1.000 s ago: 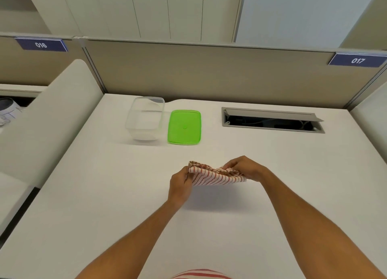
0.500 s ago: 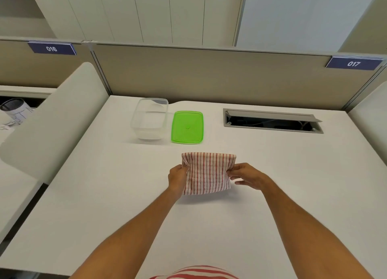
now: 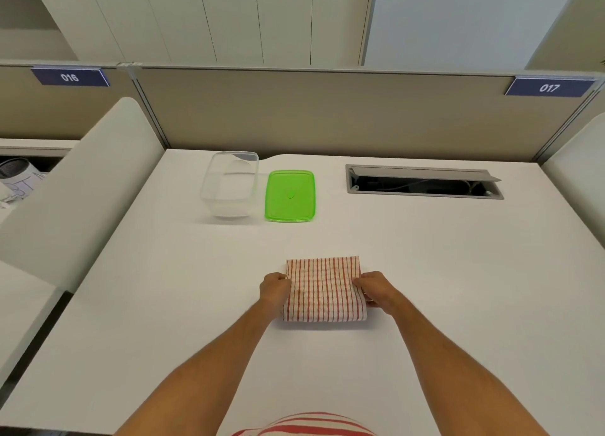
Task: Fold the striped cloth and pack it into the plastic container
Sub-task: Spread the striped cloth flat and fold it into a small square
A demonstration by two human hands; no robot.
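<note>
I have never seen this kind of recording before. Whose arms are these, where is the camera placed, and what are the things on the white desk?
There is no machine here: a person works with two bare hands. The one camera is worn on the person's head and looks forward and down, so both arms reach in from the bottom of the picture. On the white desk lies a folded cloth with red and white stripes. The left hand grips its left edge and the right hand grips its right edge. Farther back stands a clear plastic container, open and empty. Its flat green plastic lid lies beside it, to the right. A grey cable slot is set into the desk.
</note>
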